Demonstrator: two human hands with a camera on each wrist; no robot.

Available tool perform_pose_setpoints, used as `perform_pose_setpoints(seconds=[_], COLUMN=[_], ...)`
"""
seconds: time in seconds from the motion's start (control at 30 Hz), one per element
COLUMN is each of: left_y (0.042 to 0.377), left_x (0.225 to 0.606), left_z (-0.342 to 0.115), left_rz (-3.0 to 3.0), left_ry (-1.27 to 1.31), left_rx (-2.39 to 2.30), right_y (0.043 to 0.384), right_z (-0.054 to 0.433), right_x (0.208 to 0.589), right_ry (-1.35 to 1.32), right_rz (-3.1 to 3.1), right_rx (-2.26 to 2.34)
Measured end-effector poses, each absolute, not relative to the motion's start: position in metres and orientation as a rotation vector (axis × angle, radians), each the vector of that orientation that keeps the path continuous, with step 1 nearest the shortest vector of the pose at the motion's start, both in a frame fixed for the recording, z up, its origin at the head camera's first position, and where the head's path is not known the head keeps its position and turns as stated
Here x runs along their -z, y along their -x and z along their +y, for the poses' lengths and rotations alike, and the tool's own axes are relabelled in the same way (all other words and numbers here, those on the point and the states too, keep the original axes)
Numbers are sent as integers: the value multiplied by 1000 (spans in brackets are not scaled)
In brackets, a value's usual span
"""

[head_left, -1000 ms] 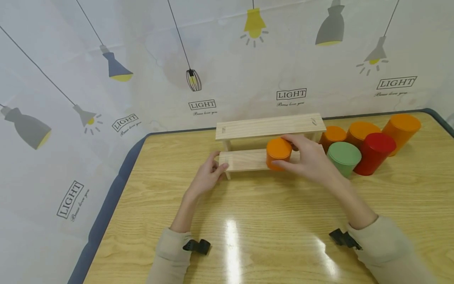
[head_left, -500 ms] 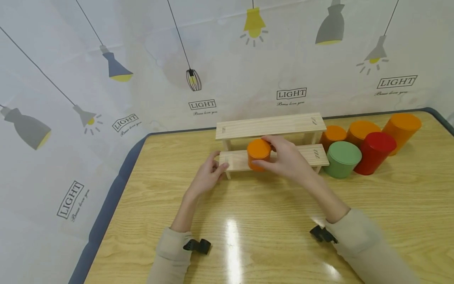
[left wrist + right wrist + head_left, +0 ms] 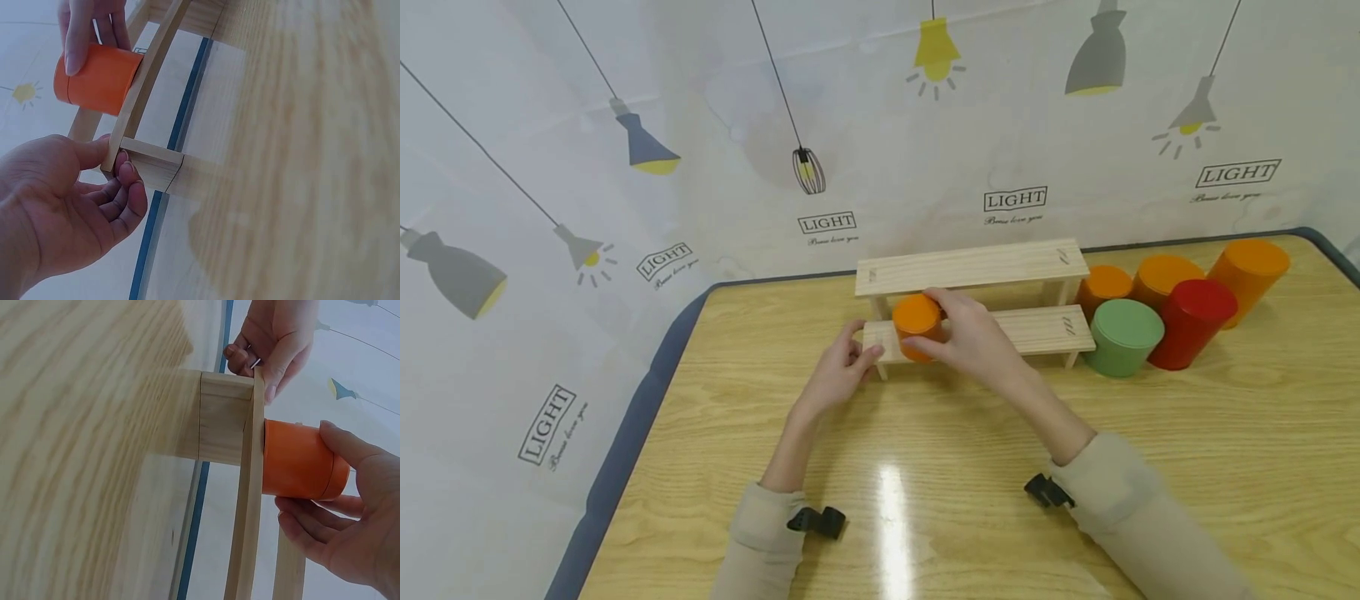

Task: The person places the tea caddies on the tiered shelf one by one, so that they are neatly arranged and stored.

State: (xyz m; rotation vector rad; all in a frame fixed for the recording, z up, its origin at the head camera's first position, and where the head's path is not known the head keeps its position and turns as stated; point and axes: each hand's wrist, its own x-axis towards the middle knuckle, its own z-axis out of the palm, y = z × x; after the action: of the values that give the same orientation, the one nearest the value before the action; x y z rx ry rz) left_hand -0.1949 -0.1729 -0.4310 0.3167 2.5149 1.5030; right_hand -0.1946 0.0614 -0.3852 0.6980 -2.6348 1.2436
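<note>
My right hand (image 3: 973, 337) holds an orange lidded canister (image 3: 916, 326) between thumb and fingers, near the left end of the low front wooden shelf (image 3: 1037, 331). In the right wrist view the canister (image 3: 297, 460) stands upright with its base right at the board. My left hand (image 3: 837, 367) grips the left end of that same shelf, thumb on top and fingers curled beneath, as the left wrist view of the left hand (image 3: 69, 206) shows. The taller wooden shelf (image 3: 970, 267) stands just behind.
Right of the shelves stand a green canister (image 3: 1124, 337), a tall red canister (image 3: 1191, 325), a tall orange canister (image 3: 1251, 275) and two shorter orange ones. The green one sits close to the front shelf's right end. A wall with lamp prints rises behind the wooden table (image 3: 737, 333).
My right hand has moved left along the front shelf with the orange canister, from right of its middle to near its left end. The left hand has stayed on the shelf end.
</note>
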Motion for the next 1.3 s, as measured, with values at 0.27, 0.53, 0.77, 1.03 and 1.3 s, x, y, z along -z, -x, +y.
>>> perform_pose_setpoints(seconds=[0.27,0.53,0.77,1.03,1.3], left_y=[194,194,194,193,193], left_x=[431,431,432,431,430], left_z=[-173,-172,-172,-172,-171], left_rz=[2501,2491,2509,2513,2506], left_ry=[-285,-268,-295,-300,-284], left_rx=[-1522,-1528,-1517,-1518,-1531], right_y=[196,196,198,197,194], right_z=[46,36,33,33,43], right_x=[385,387,390,393,394], right_ry=[-677,-634,-611,-583,-528], right_rz=[-2618,-2608,-2609,-2651,-2679], right_rx=[-1302,-1296,-1292,-1300,-1270])
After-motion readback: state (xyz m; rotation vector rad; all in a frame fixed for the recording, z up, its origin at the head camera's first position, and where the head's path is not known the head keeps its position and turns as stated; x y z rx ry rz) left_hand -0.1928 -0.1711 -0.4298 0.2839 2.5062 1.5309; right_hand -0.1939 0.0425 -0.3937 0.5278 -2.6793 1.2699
